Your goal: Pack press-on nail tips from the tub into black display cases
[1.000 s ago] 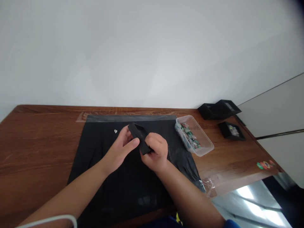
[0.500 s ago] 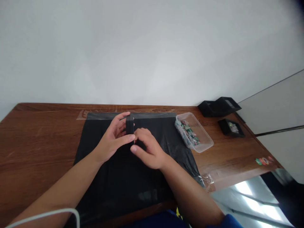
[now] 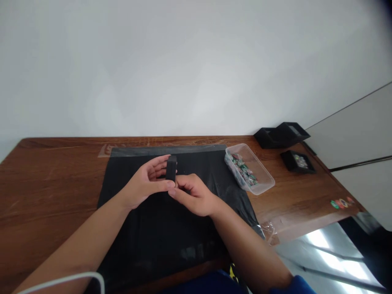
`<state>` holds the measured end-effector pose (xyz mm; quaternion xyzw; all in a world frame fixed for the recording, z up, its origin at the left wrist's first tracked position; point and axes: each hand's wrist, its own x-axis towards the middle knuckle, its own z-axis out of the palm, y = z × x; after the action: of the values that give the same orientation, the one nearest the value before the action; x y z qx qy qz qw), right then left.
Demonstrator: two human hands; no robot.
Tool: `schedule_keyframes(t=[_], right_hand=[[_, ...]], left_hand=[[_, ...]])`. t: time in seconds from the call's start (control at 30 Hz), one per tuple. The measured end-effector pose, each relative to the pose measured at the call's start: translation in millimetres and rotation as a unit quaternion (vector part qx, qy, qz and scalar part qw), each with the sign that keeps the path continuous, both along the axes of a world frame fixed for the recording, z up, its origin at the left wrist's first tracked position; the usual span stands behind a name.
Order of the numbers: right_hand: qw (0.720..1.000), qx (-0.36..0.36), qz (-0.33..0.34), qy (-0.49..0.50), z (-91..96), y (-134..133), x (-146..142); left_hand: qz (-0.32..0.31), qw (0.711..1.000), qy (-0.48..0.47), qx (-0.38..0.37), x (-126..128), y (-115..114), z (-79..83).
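Note:
My left hand (image 3: pixel 143 184) grips a small black box (image 3: pixel 171 168), thumb on the near end and fingers stretched behind it. The box is held up over the black mat (image 3: pixel 180 232), its narrow side towards me. My right hand (image 3: pixel 196 195) is at the lower right of the box, next to my left thumb. Its thumb and curled index finger are closed in a pinch; what lies between the fingertips is hidden.
A clear plastic tub (image 3: pixel 265 184) of small wrapped pieces stands right of the mat. Beyond it are joined black trays (image 3: pixel 272 139) and another black tray (image 3: pixel 293 165) with small clear pieces. Colourful stickers (image 3: pixel 339 204) mark the table's right edge. A white cable (image 3: pixel 67 277) crosses my left forearm.
The black box has come slightly nearer and to the right with my left hand. My right thumb and index finger have closed together beside it.

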<state>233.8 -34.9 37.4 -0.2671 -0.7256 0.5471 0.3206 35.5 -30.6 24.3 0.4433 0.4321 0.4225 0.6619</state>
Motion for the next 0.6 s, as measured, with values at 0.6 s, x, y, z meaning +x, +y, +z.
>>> schedule_keyframes(t=[0.6], right_hand=[[0.998,0.061,-0.027,-0.009,-20.8,-4.8,-13.6]], left_hand=[[-0.136,0.990,-0.032,-0.020,-17.9,8.3,-25.3]])
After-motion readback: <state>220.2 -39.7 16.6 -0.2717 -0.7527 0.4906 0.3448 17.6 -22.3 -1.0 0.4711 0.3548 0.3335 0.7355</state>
